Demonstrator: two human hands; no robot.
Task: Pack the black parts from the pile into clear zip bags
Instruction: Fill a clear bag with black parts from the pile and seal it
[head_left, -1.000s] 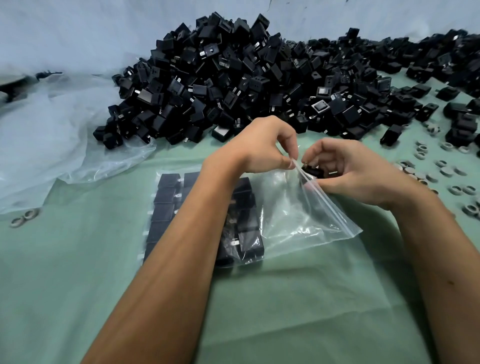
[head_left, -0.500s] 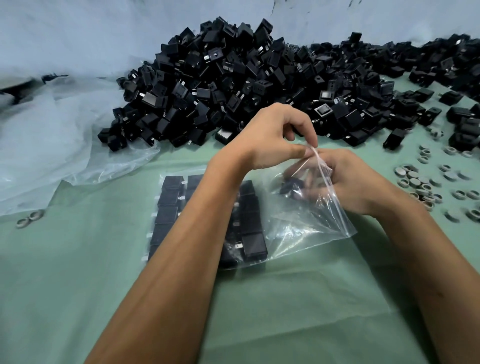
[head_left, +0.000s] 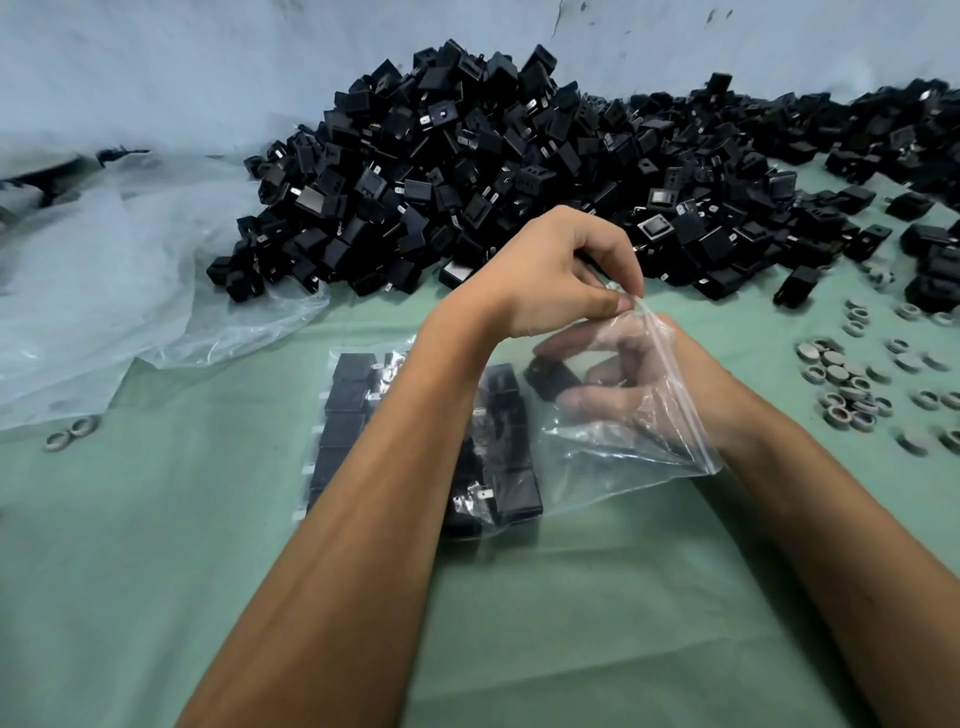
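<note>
The light is soft and even, moderately bright with a cool bluish cast, and no single source shows. Shadows are faint: a diffuse dark patch lies on the green tabletop (head_left: 571, 623) beside the right forearm. Small white glints sit on the clear zip bag (head_left: 623, 447) and on the crumpled plastic sheet (head_left: 130, 291) at left. The black pile (head_left: 467, 182) reads as a dark mass with little inner detail. The wide lens bends the far edge, and the grey rings (head_left: 852, 384) at right are smeared with blur.
</note>
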